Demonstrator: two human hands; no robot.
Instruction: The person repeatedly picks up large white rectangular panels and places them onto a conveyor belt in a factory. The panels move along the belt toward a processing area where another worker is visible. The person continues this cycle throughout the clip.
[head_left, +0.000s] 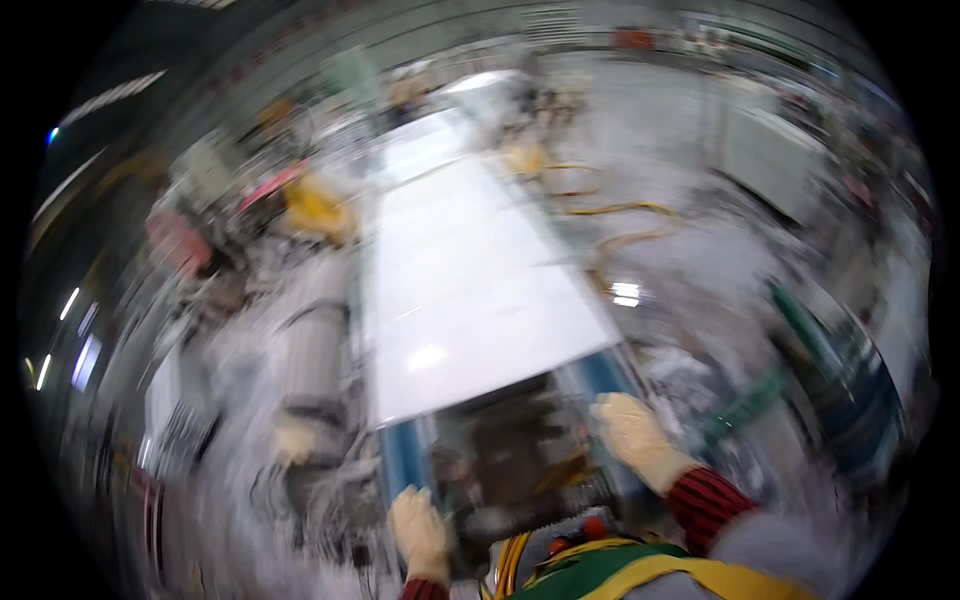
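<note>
The picture is smeared by motion. My left hand [418, 530], in a pale cream glove, is at the near end of the left blue rail [404, 460]. Further right, my right hand [637, 438], gloved alike, is at the right blue rail [604, 374], close to the near right corner of a long white sheet [480, 290]. That glossy sheet stretches away from me over both rails. Whether my fingers grip the rails or just rest on them is lost in the blur. Between the rails lies a dark gap [510, 440].
Left of the sheet lies a large grey cylinder [315, 350], with a yellow object [318, 208] beyond it. A yellow hose [630, 208] curves over the floor on the right. Green pipes [800, 320] and a pale cabinet [770, 160] stand further right.
</note>
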